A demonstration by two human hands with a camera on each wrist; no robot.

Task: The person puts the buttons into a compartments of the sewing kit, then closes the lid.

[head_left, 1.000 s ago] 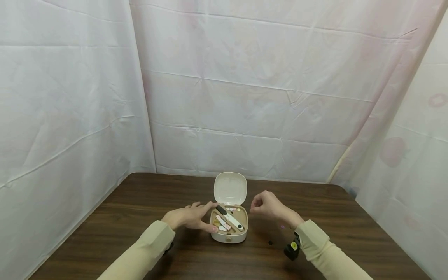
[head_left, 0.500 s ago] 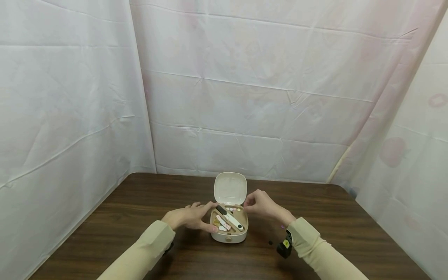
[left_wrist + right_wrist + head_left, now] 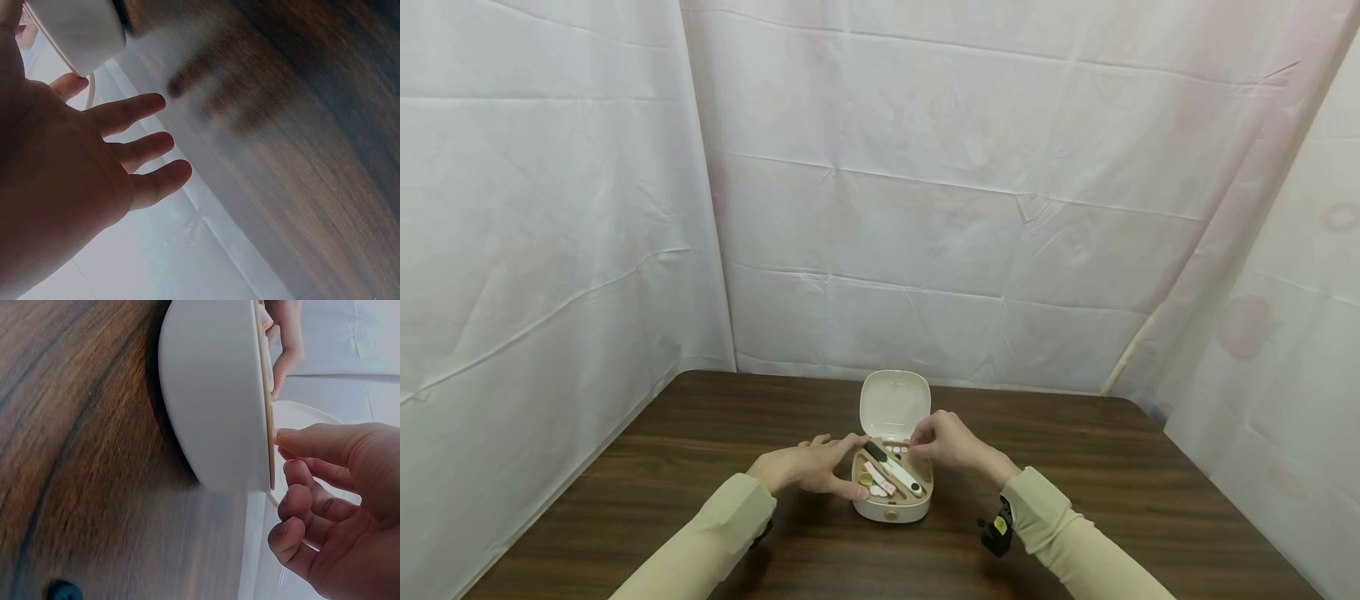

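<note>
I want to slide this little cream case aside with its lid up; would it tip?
Probably not: the case looks low and broad, sitting flat on the table. Its raised lid may swing shut. Likely light, so it could skid.

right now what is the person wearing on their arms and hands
Both arms are in long beige sleeves that reach the wrists. The left hand and the right hand are bare, with no gloves or rings visible. A small black device with a yellow mark is strapped under the right wrist; a dark strap edge shows under the left cuff.
</note>
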